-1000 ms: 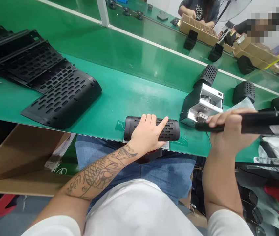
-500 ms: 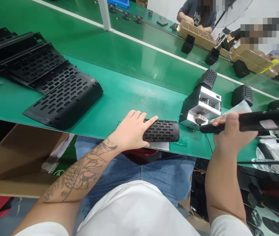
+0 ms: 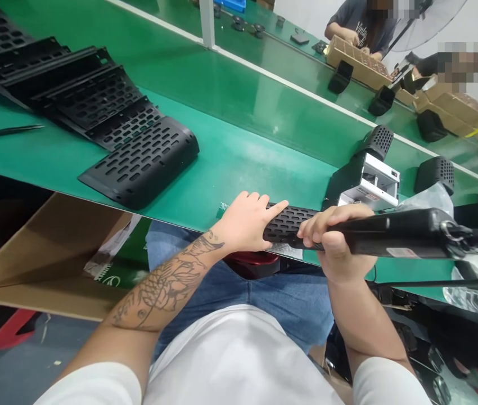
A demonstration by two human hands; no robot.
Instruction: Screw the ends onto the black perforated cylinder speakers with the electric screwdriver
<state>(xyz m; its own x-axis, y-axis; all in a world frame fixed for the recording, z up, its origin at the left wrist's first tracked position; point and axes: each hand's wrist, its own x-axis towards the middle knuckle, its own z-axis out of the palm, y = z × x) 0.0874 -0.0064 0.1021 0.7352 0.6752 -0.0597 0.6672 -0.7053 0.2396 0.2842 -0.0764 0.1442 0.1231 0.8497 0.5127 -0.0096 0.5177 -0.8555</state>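
At the near edge of the green counter (image 3: 230, 163), the left hand (image 3: 245, 225) lies clamped over a black perforated cylinder (image 3: 292, 220) resting on its side. The right hand (image 3: 334, 242) is closed around a long black power tool (image 3: 395, 239), whose tip meets the cylinder's right end. The cylinder looks rigid and light, likely to roll; gripping across its middle seems surest. Flat perforated black panels (image 3: 138, 163) lie toward the left edge.

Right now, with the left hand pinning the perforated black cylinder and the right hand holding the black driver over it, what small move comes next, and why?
Probably lower the black driver tip onto the perforated cylinder: the left hand already steadies it, and the right hand holds the tool just above.
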